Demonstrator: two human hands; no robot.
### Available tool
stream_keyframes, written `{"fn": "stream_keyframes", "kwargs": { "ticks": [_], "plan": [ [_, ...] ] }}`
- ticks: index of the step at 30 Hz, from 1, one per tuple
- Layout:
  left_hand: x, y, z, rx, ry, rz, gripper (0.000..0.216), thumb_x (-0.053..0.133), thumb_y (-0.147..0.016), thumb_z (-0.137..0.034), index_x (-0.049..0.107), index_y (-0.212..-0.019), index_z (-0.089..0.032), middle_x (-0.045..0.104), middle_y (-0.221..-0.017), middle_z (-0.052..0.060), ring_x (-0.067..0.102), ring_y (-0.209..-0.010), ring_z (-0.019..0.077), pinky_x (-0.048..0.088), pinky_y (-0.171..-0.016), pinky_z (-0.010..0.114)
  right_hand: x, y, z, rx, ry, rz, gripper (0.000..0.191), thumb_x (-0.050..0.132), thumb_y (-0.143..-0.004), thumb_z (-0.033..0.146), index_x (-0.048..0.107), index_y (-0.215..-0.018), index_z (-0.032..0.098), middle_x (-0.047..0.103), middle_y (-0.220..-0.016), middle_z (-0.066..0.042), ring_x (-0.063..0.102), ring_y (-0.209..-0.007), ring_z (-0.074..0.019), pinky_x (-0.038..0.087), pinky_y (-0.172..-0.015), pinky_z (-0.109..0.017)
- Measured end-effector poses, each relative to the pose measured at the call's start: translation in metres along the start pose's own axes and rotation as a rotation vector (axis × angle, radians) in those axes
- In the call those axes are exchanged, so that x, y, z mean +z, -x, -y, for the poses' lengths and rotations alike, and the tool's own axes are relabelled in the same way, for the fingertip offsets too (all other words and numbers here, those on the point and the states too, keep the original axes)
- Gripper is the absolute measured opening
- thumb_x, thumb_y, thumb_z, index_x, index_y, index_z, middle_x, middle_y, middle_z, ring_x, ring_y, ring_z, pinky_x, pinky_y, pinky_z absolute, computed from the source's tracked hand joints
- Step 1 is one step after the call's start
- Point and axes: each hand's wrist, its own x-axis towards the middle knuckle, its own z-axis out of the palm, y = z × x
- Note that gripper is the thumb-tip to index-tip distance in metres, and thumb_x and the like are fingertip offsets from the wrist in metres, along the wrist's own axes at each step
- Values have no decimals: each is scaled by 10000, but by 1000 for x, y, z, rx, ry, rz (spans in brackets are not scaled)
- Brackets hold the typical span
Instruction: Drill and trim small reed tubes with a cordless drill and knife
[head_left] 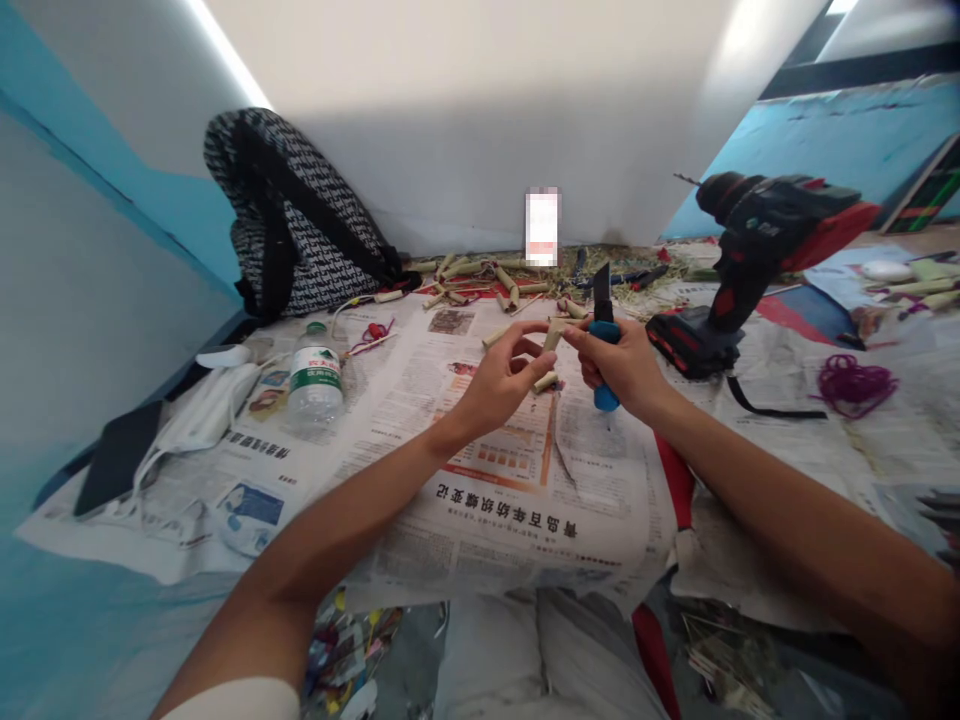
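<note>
**Short tan tube [553, 336] pinched in the left fingers, knife in the right**

The left hand [510, 365] has its thumb and forefinger closed to a narrow gap, with the short tan tube gripped between their tips, lifted above the newspaper [390, 470]. The right hand [619, 368] has its fingers curled tight around the blue handle of a knife [604, 332], whose dark blade points up and away; its foremost fingertip reaches out to the tube and appears to touch it.

Just below the hands lies another cut tube [545, 382]. The newspaper's large headline is upside down to the wearer and appears to read 青岛百年纺织蝶变记; the columns around it are too small to make out.

To the left stands a clear bottle [315, 380] with a green cap. Its label carries red characters, seemingly 农夫, over a green band that begins 饮用. Farther left lies a white mask [214, 400].

To the right a cordless drill [776, 225] stands on its battery, pale lettering on its side too small to read. Near it are a black strap [772, 408] and a tangle of purple string [855, 385].

Beyond the hands, more tubes [457, 272] lie heaped beside a patterned bag [311, 215], and a phone [543, 225] stands upright, its bright screen blurred.
</note>
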Motion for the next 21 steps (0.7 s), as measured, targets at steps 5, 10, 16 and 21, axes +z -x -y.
{"fn": "stream_keyframes", "kwargs": {
  "ticks": [5,10,16,21],
  "plan": [
    [1,4,-6,3,-10,35,513,746,-946,-354,558,-1419,-287,630,-863,-33,554,-660,92,480,-608,242,0,0,2,10,-60,85,544,927,-695,650,581,-778,239,455,-500,73,404,-419,-103,345,-398,-283],
    [-1,1,-1,-69,-7,-3,449,747,-942,-386,551,-1314,-232,564,-822,-43,520,-640,93,448,-567,240,-2,-3,-5,-1,75,98,476,870,-740,624,587,-745,241,467,-482,59,413,-413,-114,339,-413,-301],
    [-2,0,6,-199,40,100,336,608,-1039,-547,526,-1062,-222,503,-804,-33,486,-632,96,434,-574,249,-6,-6,-8,-83,376,154,323,762,-767,473,576,-694,220,531,-530,21,481,-480,-132,348,-468,-295],
    [0,1,9,-144,91,167,377,572,-1053,-582,407,-1011,-246,507,-800,-43,456,-632,96,419,-615,270,-6,-6,-7,-175,443,237,262,702,-756,407,587,-645,199,550,-578,3,512,-576,-141,362,-541,-288]
  ]
}}
